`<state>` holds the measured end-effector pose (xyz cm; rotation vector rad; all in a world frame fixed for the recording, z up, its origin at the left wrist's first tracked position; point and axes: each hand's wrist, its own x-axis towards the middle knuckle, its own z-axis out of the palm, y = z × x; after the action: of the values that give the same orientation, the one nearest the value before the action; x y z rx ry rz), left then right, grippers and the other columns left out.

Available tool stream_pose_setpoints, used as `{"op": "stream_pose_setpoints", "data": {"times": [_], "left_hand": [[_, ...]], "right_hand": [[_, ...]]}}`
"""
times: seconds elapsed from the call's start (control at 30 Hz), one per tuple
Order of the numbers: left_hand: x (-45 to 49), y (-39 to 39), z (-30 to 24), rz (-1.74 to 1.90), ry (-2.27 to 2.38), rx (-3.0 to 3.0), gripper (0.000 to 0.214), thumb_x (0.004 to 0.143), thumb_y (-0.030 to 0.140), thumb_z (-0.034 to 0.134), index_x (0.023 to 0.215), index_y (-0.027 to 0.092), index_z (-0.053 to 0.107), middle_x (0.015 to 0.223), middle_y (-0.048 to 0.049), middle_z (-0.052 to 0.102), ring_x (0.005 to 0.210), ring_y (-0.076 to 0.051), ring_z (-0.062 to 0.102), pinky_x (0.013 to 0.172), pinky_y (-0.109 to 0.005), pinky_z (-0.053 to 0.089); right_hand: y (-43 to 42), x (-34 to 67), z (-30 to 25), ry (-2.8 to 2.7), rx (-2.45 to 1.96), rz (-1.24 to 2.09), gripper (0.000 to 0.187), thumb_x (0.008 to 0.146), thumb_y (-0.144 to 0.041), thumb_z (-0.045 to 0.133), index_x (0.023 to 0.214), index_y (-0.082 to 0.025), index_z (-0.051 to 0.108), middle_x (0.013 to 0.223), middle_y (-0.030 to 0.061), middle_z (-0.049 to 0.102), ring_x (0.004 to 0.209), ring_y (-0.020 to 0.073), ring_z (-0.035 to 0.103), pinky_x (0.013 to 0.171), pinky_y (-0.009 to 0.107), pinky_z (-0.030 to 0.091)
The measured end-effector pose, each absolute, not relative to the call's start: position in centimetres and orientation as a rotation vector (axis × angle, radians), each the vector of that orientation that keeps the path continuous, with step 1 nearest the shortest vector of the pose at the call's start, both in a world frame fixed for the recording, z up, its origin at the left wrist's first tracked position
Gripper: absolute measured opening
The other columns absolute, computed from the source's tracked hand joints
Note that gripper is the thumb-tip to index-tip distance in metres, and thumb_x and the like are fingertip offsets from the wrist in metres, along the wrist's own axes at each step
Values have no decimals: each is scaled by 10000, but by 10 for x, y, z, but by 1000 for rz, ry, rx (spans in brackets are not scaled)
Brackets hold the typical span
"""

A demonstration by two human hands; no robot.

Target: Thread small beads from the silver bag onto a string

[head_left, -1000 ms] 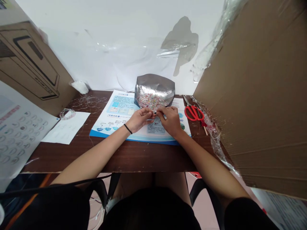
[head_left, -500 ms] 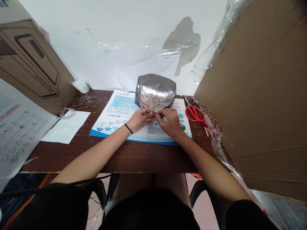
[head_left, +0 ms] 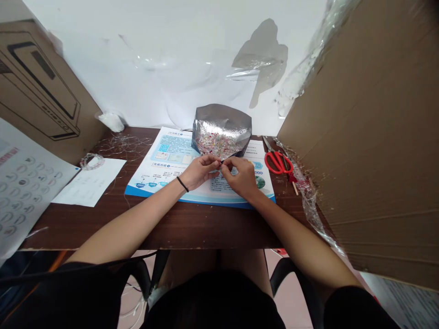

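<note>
An open silver foil bag point(head_left: 222, 123) full of small coloured beads stands at the back of the brown table, on a blue-and-white printed sheet point(head_left: 171, 157). Just in front of the bag, my left hand point(head_left: 200, 170) and my right hand point(head_left: 240, 176) meet over the sheet. Both are pinched together at the fingertips around something tiny that I cannot make out. A dark band circles my left wrist.
Red-handled scissors point(head_left: 278, 161) lie right of the sheet beside crumpled clear plastic point(head_left: 307, 196). A white paper point(head_left: 89, 181) and a small beaded ring point(head_left: 91, 161) lie at left. Cardboard boxes wall in the left point(head_left: 37, 100) and right point(head_left: 370, 137).
My right hand has drawn a little to the left, closer to my left hand. The view has shifted slightly; nothing else on the table moved.
</note>
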<state>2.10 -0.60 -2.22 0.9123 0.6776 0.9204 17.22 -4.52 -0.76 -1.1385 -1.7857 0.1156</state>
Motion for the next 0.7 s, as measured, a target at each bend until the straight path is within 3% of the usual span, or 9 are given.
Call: {"op": "stream_pose_setpoints", "data": {"times": [0.7], "left_hand": [[20,-6,-24,916,693,927,191,643,188,742,770,144,607,722,19,581,710,-81,567,670,-234,463]], "right_hand": [[-44,173,-6,-1784,-1134,150,111,747,-183,544,636,-195,546,570,-37,589,562,101,526,689,290,403]]}}
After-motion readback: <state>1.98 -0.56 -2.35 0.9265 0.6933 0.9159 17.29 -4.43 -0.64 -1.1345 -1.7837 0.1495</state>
